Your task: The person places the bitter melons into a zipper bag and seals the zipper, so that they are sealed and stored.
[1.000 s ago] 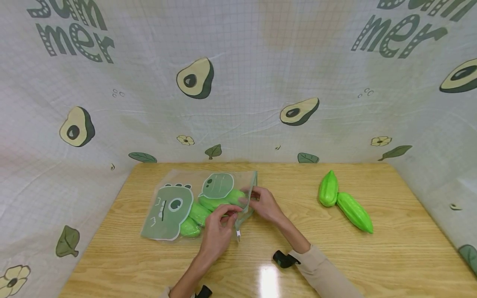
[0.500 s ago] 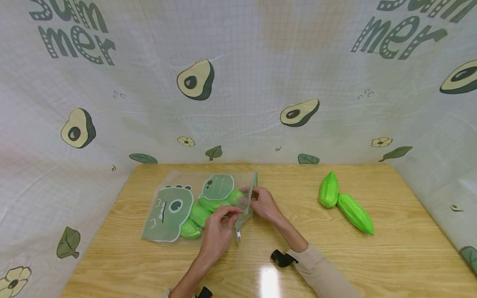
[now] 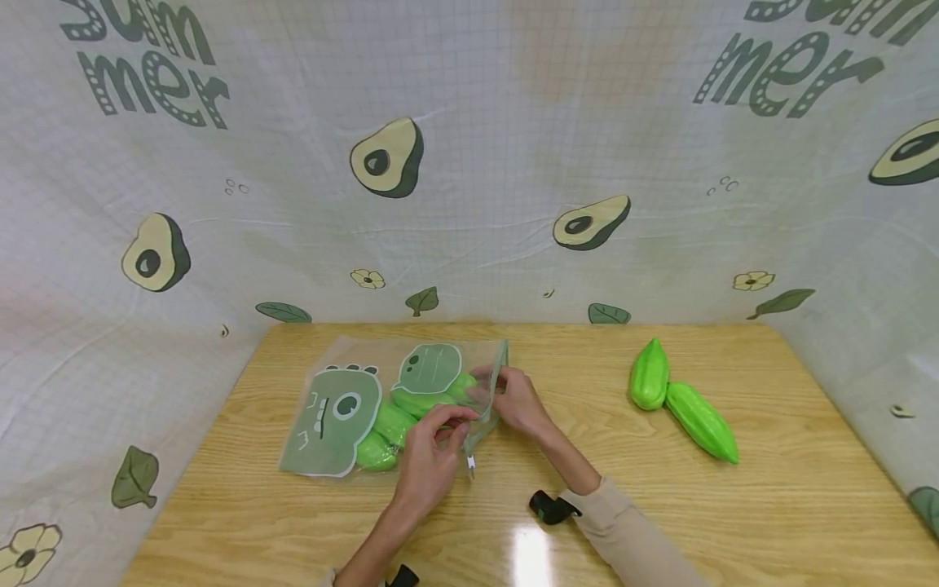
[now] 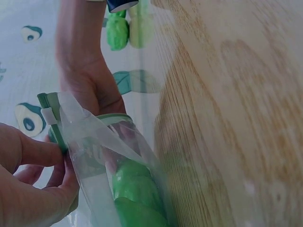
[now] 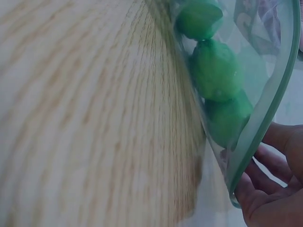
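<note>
A clear zip bag (image 3: 402,349) with green cartoon prints lies on its side at the left of the table, several green ribbed fruits like star fruit (image 3: 376,451) inside. My left hand (image 3: 429,461) pinches the green zip edge at the mouth; a white slider (image 4: 48,116) sits close by on that edge. At the far side of the mouth, my right hand (image 3: 522,399) grips the rim, some fingertips showing through the plastic beside the fruit. In the right wrist view the right hand (image 5: 274,184) curls about the green rim (image 5: 260,135), which bows open.
Two more green fruits, an upright one (image 3: 650,375) and a slanted one (image 3: 700,421), touch each other on the wooden table (image 3: 587,440) at the right. A white printed curtain (image 3: 469,163) hangs along the table's back and sides. Black wrist cameras (image 3: 553,507) stick out below the hands.
Both hands keep their places at the bag mouth. The right forearm and its wrist camera have shifted slightly left. The whole head view has moved a little.
</note>
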Available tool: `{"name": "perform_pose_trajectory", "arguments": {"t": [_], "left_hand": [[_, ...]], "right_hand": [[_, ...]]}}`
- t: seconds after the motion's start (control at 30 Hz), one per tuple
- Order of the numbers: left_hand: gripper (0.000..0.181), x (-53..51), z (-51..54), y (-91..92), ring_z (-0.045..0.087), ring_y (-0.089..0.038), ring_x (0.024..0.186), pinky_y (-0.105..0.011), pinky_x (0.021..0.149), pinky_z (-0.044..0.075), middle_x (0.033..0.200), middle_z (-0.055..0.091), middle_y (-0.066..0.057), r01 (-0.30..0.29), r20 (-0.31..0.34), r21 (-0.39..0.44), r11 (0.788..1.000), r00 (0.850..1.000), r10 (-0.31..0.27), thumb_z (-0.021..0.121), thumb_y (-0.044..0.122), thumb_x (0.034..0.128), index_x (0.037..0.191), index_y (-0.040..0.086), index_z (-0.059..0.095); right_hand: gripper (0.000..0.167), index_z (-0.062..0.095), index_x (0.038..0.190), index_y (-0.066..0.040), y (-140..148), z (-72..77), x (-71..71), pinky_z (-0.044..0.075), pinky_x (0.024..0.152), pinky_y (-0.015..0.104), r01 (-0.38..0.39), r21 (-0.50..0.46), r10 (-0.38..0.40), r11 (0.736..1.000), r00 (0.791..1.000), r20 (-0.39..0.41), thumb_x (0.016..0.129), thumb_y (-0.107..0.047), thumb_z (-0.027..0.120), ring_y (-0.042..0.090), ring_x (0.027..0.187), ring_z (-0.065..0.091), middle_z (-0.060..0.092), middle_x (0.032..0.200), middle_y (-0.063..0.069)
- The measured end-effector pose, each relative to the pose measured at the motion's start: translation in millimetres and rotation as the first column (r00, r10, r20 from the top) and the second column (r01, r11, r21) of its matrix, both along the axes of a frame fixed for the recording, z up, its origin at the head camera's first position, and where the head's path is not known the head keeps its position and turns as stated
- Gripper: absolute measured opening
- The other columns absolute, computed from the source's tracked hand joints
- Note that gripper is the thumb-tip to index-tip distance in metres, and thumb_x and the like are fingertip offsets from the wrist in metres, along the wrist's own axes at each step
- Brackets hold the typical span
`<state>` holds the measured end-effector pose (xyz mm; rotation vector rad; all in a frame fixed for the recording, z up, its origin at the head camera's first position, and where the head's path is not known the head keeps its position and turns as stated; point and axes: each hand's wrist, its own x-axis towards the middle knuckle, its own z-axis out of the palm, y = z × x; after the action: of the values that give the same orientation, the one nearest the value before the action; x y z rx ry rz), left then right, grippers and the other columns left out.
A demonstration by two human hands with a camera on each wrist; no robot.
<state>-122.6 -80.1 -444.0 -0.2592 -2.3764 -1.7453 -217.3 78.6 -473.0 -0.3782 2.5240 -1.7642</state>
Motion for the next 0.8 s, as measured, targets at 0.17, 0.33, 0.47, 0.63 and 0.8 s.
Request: {"name": "perform_pose_trajectory", "arguments": {"t": [0.17, 0.33, 0.47, 0.63, 0.8], "left_hand": [[0.024, 0.0, -0.1, -0.1, 0.068, -0.023, 0.102, -0.031, 0.088, 0.059, 0.102, 0.071, -0.001, -0.004, 0.0, -0.009, 1.0, 1.0, 0.004, 0.065, -0.011, 0.0935, 0.101, 0.01, 0.075], [0.024, 0.6, 0.0, 0.0, 0.068, -0.022, 0.102, -0.031, 0.088, 0.059, 0.102, 0.071, 0.0, -0.007, 0.003, -0.02, 1.0, 1.0, 0.007, 0.066, -0.01, 0.0937, 0.101, 0.01, 0.076], [0.024, 0.8, -0.2, -0.1, 0.068, -0.022, 0.102, -0.031, 0.088, 0.059, 0.102, 0.071, 0.0, -0.009, 0.002, -0.022, 1.0, 1.0, 0.009, 0.066, -0.01, 0.0938, 0.101, 0.011, 0.076], [0.024, 0.7, -0.8, -0.1, 0.068, -0.022, 0.102, -0.031, 0.088, 0.059, 0.102, 0.071, 0.001, -0.009, -0.007, -0.016, 1.0, 1.0, 0.009, 0.066, -0.01, 0.0936, 0.101, 0.011, 0.076], [0.024, 0.7, -1.1, 0.1, 0.068, -0.022, 0.101, -0.031, 0.088, 0.059, 0.103, 0.071, 0.0, -0.014, -0.004, -0.017, 1.0, 1.0, 0.013, 0.066, -0.009, 0.0937, 0.102, 0.011, 0.076]], "right_hand": [[0.029, 0.073, 0.116, 0.003, -0.5, -0.6, -1.0, 0.059, 0.086, 0.039, -0.013, -0.002, 0.013, 1.0, 1.0, -0.001, 0.091, -0.01, 0.078, 0.032, 0.104, 0.071, 0.075, 0.109, 0.017], [0.03, 0.072, 0.117, 0.004, -1.5, -0.9, -1.2, 0.059, 0.089, 0.045, -0.016, -0.008, 0.016, 1.0, 1.0, -0.008, 0.092, -0.01, 0.078, 0.035, 0.109, 0.069, 0.074, 0.111, 0.019], [0.029, 0.073, 0.117, 0.004, -3.2, -1.9, -1.8, 0.058, 0.092, 0.048, -0.006, -0.02, 0.005, 1.0, 1.0, -0.01, 0.091, -0.009, 0.078, 0.035, 0.111, 0.068, 0.074, 0.111, 0.018], [0.028, 0.072, 0.115, 0.005, -5.3, -4.0, -2.8, 0.056, 0.095, 0.049, 0.005, -0.038, -0.006, 0.999, 1.0, -0.024, 0.09, -0.006, 0.078, 0.035, 0.111, 0.068, 0.074, 0.11, 0.018], [0.027, 0.073, 0.113, 0.004, -5.4, -4.7, -2.5, 0.056, 0.094, 0.049, 0.017, -0.037, -0.018, 0.999, 0.999, -0.029, 0.089, -0.006, 0.079, 0.034, 0.109, 0.069, 0.075, 0.107, 0.017]]}}
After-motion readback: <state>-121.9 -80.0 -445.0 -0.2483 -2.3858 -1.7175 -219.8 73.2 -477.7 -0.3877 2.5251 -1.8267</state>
